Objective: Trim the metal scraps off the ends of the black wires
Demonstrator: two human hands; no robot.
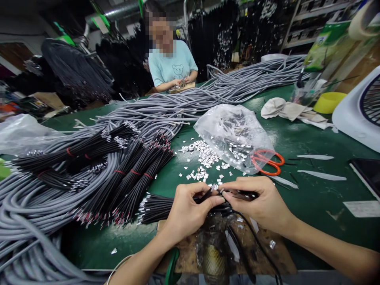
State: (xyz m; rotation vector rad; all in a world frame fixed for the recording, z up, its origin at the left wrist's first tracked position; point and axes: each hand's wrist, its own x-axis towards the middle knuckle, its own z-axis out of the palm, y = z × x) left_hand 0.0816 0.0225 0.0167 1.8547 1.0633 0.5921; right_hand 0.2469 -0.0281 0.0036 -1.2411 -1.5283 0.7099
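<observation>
Above a worn wooden board [279, 253], my two hands meet fingertip to fingertip. My left hand [188, 208] is closed, pinching the end of a black cable, with a small silver foil piece [214, 187] at its fingertips. Closed as well, my right hand [261, 202] grips a black cable [252, 227] that trails down over the board; a dark length under its fingers is partly hidden. Behind my left hand lies a bundle of black cables [157, 206] with silver tips. Below the hands sits a dark fixture with a knurled, brass-coloured part [214, 259].
Silver foil pieces [208, 154] lie scattered beside a clear plastic bag [234, 134] and orange-handled scissors [274, 162]. Tied black cable bundles [130, 174] and grey cables [38, 198] fill the left. A fan [353, 114] stands right. Across the table sits a person [172, 65].
</observation>
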